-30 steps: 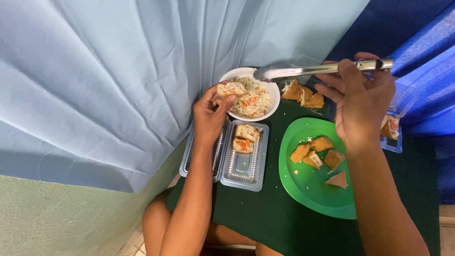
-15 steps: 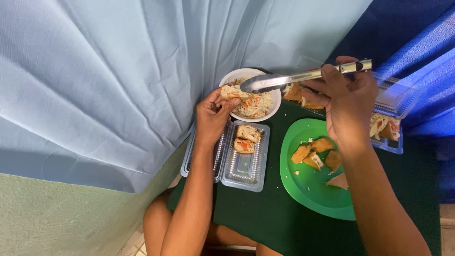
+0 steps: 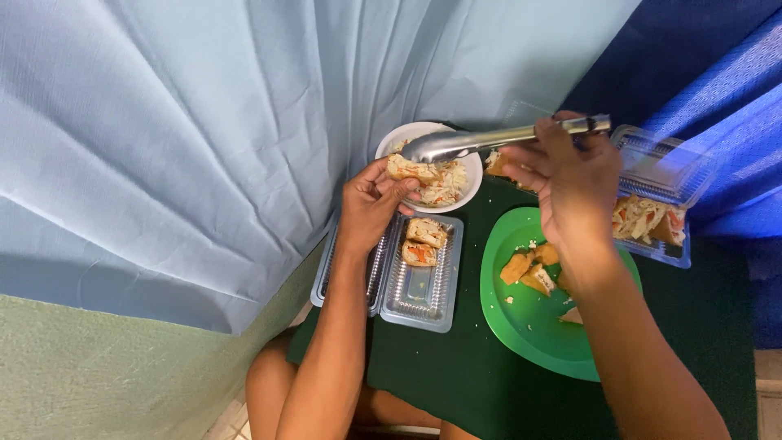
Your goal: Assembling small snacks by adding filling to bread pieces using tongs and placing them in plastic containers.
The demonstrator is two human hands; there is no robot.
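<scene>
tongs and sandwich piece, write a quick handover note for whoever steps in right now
Left hand: holds a sandwich piece over the white bowl of shredded filling.
Right hand: holds metal tongs, tips at the bowl, over the piece.
Clear tray by the left hand: two filled pieces at its far end, the rest of it bare.
Green plate: several plain pieces.
Clear box at right: more filled pieces.
Done: two pieces in the tray.
Left: the piece in hand, and the pieces on the plate.
</scene>
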